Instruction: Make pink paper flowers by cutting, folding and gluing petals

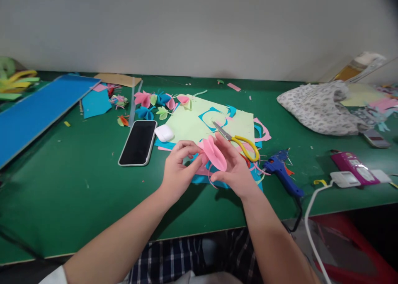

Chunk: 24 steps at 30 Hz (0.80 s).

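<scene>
Both my hands meet over the green table (62, 180) and hold a folded pink paper petal (215, 153). My left hand (179, 168) pinches its left end with curled fingers. My right hand (234, 168) grips its lower right side between thumb and fingers. Under my hands lie blue paper pieces (199, 179) and thin pink strips. Just behind them rests a pale green sheet (199, 124) with yellow-handled scissors (239, 142) on it.
A black phone (138, 143) and a white earbud case (163, 132) lie to the left. Finished paper flowers (155, 101) sit behind them. A blue glue gun (281, 172) lies on the right, near a patterned cloth bag (320, 105), a white cable (314, 226) and a pink device (354, 168). A blue board (37, 110) leans far left.
</scene>
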Available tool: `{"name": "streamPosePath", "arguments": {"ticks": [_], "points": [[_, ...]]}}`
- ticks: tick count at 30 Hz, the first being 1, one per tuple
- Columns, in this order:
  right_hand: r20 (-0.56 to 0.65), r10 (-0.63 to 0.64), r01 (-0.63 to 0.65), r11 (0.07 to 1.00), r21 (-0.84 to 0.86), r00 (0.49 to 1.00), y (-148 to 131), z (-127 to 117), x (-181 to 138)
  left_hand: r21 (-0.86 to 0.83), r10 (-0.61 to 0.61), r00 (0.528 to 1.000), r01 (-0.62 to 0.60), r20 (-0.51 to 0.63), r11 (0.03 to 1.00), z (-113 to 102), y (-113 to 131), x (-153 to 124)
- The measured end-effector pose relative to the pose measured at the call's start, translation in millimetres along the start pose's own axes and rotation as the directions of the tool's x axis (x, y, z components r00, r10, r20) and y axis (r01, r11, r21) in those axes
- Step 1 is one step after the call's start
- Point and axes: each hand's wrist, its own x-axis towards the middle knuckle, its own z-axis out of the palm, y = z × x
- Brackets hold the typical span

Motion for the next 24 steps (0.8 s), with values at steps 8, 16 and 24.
{"name": "streamPosePath", "arguments": {"ticks": [8, 16, 24], "points": [[0.084, 0.037, -0.037, 0.999, -0.006, 0.996, -3.5, 5.3, -6.7, 0.337, 0.289, 0.957, -0.284, 0.037, 0.898, 1.1, 9.7, -2.5], [0.053, 0.067, -0.055, 0.980, -0.194, 0.996, -8.8, 3.1, -6.7, 0.407, 0.367, 0.928, -0.358, 0.058, 0.840, 1.5, 8.0, -2.0], [-0.235, -0.199, 0.051, 0.853, -0.519, 0.951, -2.4, -0.3, -4.0, 0.494, 0.485, 0.866, -0.476, 0.121, 0.728, -0.7, 2.7, -4.6]]}}
